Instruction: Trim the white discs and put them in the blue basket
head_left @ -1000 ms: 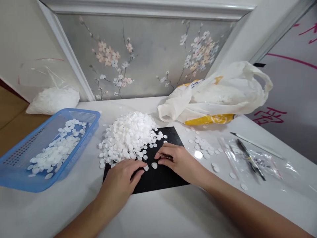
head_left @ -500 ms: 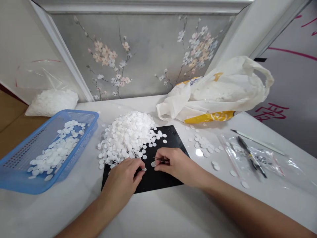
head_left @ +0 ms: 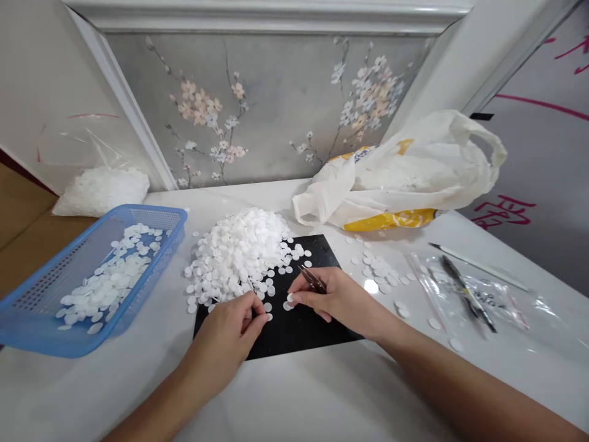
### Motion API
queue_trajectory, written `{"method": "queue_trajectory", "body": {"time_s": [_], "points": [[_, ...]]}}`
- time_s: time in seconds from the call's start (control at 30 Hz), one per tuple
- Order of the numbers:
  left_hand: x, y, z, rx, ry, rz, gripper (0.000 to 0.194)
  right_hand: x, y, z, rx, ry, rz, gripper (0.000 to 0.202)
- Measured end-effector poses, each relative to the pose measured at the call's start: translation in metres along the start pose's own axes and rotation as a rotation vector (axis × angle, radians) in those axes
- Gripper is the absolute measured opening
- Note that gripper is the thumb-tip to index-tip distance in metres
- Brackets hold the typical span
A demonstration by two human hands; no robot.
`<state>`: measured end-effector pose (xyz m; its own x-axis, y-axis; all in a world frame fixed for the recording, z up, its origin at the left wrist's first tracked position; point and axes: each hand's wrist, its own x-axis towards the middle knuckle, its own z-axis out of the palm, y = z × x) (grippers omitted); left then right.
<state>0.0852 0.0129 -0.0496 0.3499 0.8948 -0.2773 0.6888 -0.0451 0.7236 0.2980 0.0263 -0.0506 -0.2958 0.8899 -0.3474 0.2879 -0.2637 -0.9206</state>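
Observation:
A heap of small white round discs [head_left: 243, 245] lies over the back left part of a black mat [head_left: 294, 331], with loose discs scattered in front. My right hand [head_left: 329, 294] is closed around a pair of metal tweezers [head_left: 313, 279], whose tips point up and left. At its thumb and fingertip is a white disc [head_left: 289, 298], close to others on the mat. My left hand [head_left: 234, 325] rests at the heap's front edge, fingers pinched together. Whatever is inside that pinch is hidden; a loose disc [head_left: 269, 317] lies by the fingertips.
On the left stands a blue plastic basket [head_left: 83, 227] with more discs, a filled clear bag [head_left: 101, 190] behind it. A white plastic carrier bag [head_left: 391, 190] lies at the back right. Further right are scattered discs [head_left: 380, 267], a clear zip bag [head_left: 427, 288], a black pen [head_left: 464, 288] and a white-handled tool [head_left: 478, 264].
My right hand has turned and lifted slightly, so the tweezers swing from pointing left to pointing up and left. My left hand stays nearly in place. The view has shifted a little.

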Motion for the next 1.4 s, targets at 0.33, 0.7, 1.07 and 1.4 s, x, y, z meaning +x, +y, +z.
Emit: {"method": "queue_trajectory", "body": {"time_s": [0.33,0.7,1.07,1.4], "points": [[-0.003,0.004,0.003,-0.767,-0.157,-0.203,0.022,-0.003,-0.001,0.014,0.153,-0.114,0.042,0.034],[-0.004,0.000,0.006,-0.848,-0.144,-0.221,0.034,-0.003,0.000,0.018,0.069,-0.095,0.067,0.023],[-0.003,0.001,0.006,-0.726,-0.176,-0.149,0.033,-0.004,0.005,0.024,-0.010,-0.068,0.029,0.023],[-0.003,0.000,0.004,-0.955,-0.105,-0.278,0.032,0.004,0.010,-0.002,-0.500,0.111,-0.236,0.008]]}}
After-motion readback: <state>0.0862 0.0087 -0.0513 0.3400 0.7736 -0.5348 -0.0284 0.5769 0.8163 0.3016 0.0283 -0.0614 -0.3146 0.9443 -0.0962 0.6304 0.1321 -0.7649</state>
